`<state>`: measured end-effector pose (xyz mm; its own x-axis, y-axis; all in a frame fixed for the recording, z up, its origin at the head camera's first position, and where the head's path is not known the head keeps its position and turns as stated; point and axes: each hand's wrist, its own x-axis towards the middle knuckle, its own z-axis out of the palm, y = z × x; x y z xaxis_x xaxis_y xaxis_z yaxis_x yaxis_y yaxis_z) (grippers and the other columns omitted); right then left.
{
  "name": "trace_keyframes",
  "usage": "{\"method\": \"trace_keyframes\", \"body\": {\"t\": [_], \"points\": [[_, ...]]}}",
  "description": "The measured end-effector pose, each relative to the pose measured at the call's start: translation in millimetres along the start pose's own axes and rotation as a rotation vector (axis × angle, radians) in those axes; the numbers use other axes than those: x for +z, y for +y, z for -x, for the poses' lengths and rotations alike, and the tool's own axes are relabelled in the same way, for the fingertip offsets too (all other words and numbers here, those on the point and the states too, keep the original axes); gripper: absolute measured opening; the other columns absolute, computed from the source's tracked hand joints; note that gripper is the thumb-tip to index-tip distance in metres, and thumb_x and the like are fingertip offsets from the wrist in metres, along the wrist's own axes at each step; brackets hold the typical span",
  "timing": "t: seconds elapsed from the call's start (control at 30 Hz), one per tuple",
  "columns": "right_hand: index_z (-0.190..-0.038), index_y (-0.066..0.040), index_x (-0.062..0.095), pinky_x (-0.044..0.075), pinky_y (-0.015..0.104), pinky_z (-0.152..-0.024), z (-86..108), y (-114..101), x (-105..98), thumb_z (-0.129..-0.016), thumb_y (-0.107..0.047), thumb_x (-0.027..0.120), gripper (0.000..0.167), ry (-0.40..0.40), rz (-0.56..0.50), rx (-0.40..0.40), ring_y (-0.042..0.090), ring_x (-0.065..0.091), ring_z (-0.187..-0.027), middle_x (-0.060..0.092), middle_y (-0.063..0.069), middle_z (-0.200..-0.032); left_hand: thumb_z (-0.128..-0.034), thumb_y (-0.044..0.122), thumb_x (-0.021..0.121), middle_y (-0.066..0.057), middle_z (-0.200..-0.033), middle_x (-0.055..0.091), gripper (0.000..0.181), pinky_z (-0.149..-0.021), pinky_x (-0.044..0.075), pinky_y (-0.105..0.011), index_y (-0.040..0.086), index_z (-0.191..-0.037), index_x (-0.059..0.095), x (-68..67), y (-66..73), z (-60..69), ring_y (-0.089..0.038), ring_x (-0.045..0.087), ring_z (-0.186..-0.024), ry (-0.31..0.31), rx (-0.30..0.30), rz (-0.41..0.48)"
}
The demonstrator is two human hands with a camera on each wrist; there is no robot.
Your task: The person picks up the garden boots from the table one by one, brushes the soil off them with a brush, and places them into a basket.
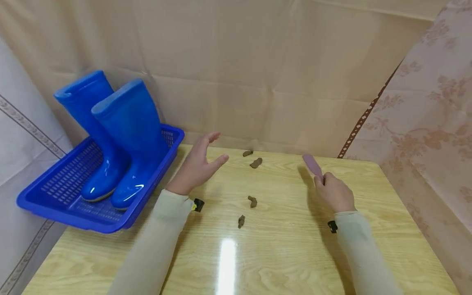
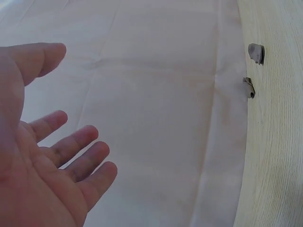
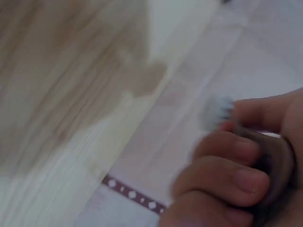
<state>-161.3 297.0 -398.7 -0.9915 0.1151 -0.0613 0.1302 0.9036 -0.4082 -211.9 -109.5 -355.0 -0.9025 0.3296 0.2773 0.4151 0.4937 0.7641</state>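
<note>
In the head view my right hand (image 1: 335, 194) grips the handle of a small purple brush (image 1: 312, 165) above the right part of the table. The right wrist view shows the fingers curled round the dark handle, with pale, blurred bristles (image 3: 215, 112) past the thumb. My left hand (image 1: 197, 166) is held in the air beside the basket, its thumb and fingers spread and nothing in them. Several brown, mud-like lumps (image 1: 256, 163) lie on the table between the hands. Two blue rubber boots (image 1: 129, 123) stand upright in a blue plastic basket (image 1: 37, 209) at the left.
The wood-grain table (image 1: 287, 250) meets a beige cloth (image 1: 236, 82) hanging along its back edge. Patterned pink cloth (image 1: 435, 135) hangs at the right, and white cloth (image 1: 26, 143) at the left. Light glares on the near middle of the tabletop.
</note>
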Motion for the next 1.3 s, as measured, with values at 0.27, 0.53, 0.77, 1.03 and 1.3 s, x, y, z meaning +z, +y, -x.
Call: {"method": "trace_keyframes", "body": {"t": [0.27,0.53,0.77,1.03,1.3], "points": [[-0.117,0.021,0.050,0.049,0.045,-0.058,1.7,17,5,-0.111,-0.034,0.018,0.065,-0.219,0.079,0.115,0.031,0.061,-0.066,0.064,0.022,-0.081,-0.1009,0.044,0.066,-0.006,-0.162,0.036,0.075,-0.119,0.032,-0.055,0.016,-0.161,0.030,-0.1,2.2,-1.2,-0.028,0.035,-0.149,0.011,-0.011,-0.021],[-0.084,-0.004,0.055,0.042,0.037,-0.055,4.3,21,10,-0.107,-0.035,0.029,0.047,-0.271,0.132,0.129,0.024,0.052,-0.061,0.053,0.011,-0.070,-0.1014,0.040,0.066,-0.006,-0.161,0.038,0.072,-0.119,0.033,-0.055,0.017,-0.160,0.032,1.8,-0.7,-1.0,-0.029,0.036,-0.148,0.034,-0.036,-0.041],[-0.082,-0.007,0.055,0.041,0.037,-0.056,3.0,23,5,-0.104,-0.042,0.037,0.044,-0.294,0.148,0.128,0.024,0.052,-0.063,0.055,0.010,-0.072,-0.1017,0.039,0.066,-0.008,-0.161,0.038,0.073,-0.119,0.032,-0.055,0.014,-0.161,0.030,2.0,-1.9,-1.5,-0.029,0.035,-0.148,0.036,-0.037,-0.047],[-0.110,-0.003,0.065,0.046,0.038,-0.059,-2.4,11,-12,-0.104,-0.064,0.037,0.067,-0.065,0.053,0.003,0.026,0.061,-0.075,0.070,0.016,-0.097,-0.1018,0.038,0.066,-0.008,-0.162,0.037,0.073,-0.120,0.032,-0.053,0.015,-0.161,0.030,-0.6,-5.5,-1.6,-0.029,0.035,-0.149,0.048,-0.047,-0.067],[-0.103,-0.013,0.066,0.043,0.035,-0.062,3.7,-31,-8,-0.105,-0.047,0.053,0.037,0.299,-0.141,-0.262,0.020,0.054,-0.069,0.063,0.003,-0.080,-0.1014,0.038,0.066,-0.010,-0.161,0.037,0.073,-0.120,0.032,-0.055,0.013,-0.161,0.031,2.1,-10.8,0.9,-0.031,0.034,-0.149,0.045,-0.049,-0.114]]}}
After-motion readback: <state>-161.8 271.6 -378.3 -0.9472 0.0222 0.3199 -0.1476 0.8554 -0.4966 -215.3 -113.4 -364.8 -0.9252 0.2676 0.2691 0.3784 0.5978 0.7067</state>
